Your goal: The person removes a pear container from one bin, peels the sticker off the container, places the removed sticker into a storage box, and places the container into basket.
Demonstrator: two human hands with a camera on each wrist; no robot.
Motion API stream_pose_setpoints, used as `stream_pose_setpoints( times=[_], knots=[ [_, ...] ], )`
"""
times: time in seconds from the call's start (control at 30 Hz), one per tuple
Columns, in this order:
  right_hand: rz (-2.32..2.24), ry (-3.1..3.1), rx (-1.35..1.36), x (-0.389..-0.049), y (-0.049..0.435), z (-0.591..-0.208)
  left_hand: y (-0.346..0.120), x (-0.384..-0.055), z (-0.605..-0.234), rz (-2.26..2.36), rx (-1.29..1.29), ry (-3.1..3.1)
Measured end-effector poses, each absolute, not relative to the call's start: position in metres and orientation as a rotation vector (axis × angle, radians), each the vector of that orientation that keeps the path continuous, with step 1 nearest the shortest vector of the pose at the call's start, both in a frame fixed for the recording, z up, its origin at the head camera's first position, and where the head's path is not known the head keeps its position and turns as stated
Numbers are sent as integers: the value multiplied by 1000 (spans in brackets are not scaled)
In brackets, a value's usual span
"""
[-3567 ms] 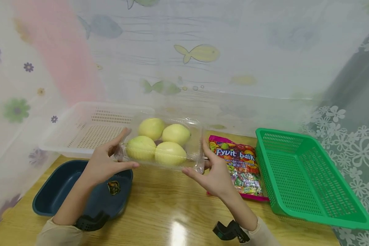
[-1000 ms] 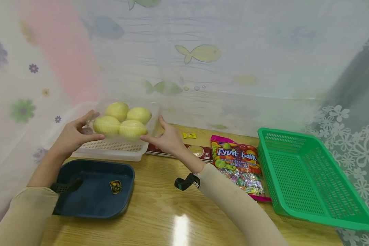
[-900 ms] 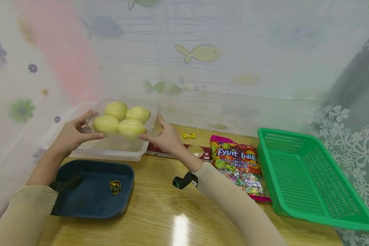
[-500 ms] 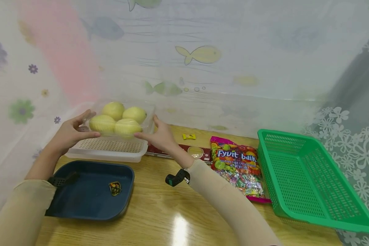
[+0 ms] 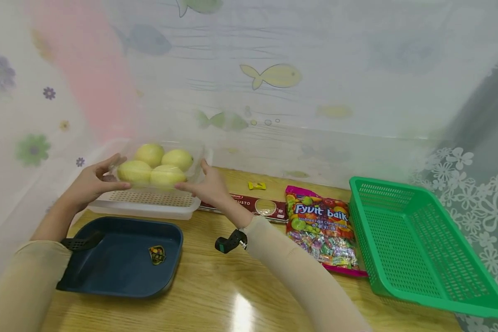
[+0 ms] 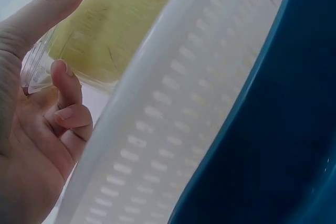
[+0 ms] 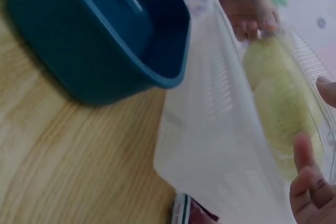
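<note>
My left hand (image 5: 92, 184) and right hand (image 5: 210, 186) grip opposite ends of a clear plastic box (image 5: 191, 147), thumbs toward me. Several pale yellow-green fruits (image 5: 166, 177) lie inside it; their kind is not certain. The box is over the white perforated basket (image 5: 149, 210) at the back left, its near side close to the basket's front rim. Left wrist view: curled fingers (image 6: 68, 85) of the left hand at the box's end, beside the basket wall. Right wrist view: the right hand (image 7: 315, 187) at the other end. Whether the box touches the basket floor is hidden.
A dark blue tub (image 5: 120, 276) holding a small dark packet (image 5: 157, 254) stands in front of the basket. Rightward lie a dark red box (image 5: 246, 203), a small yellow packet (image 5: 257, 185), a bag of fruit candy (image 5: 321, 221) and a green basket (image 5: 402, 249).
Both hands have carried the box of fruits from the table's middle leftward over the white basket. Lately it has shifted slightly further left and down. The dark red box and yellow packet have become visible.
</note>
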State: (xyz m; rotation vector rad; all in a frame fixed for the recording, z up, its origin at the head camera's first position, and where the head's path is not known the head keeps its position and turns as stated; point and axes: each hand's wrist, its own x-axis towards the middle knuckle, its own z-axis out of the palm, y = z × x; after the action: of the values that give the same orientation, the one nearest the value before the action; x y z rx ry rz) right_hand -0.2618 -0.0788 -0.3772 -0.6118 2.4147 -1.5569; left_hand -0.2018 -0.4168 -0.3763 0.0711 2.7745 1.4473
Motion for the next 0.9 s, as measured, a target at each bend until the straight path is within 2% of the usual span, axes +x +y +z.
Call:
stream_pose_setpoints(
  times=[0.43,0.9],
  knots=[
    [-1598,2406,-574,-254,-98,-381,-434,-197,-380,1298,62,2847],
    [-1776,2226,-286,-252,-122,-382,-439,-210,-379,1307,123,2726]
  ],
)
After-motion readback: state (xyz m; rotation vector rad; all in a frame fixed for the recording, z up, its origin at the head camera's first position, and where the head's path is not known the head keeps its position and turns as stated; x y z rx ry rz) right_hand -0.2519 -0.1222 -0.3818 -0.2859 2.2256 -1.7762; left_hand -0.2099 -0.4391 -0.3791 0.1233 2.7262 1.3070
